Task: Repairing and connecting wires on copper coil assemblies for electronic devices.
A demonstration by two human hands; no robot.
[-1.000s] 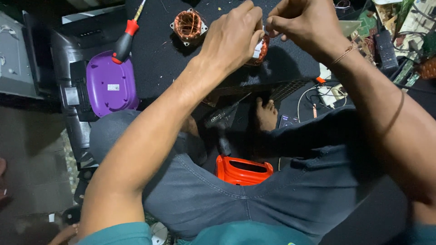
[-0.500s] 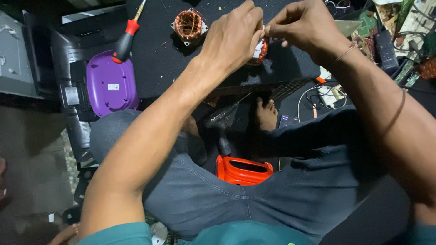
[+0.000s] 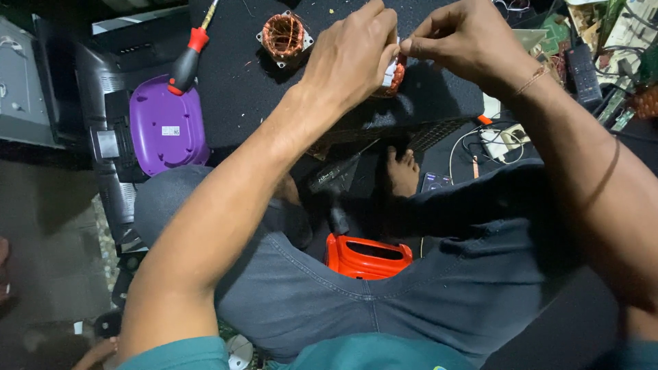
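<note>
My left hand grips a small copper-wound motor coil with white insulation, held over the black work mat. My right hand meets it from the right, thumb and forefinger pinched at the coil's top edge on something too thin to make out. Most of the coil is hidden behind my left fingers. A second copper-wound stator lies on the mat just left of my left hand.
A red-and-black screwdriver lies at the mat's left edge, over a purple plastic housing. An orange stool shows between my knees. Circuit boards, a remote and cables crowd the right. A grey box stands far left.
Both hands stay at the coil; my right hand has shifted slightly, its pinch now right against the left fingertips. Nothing else moved.
</note>
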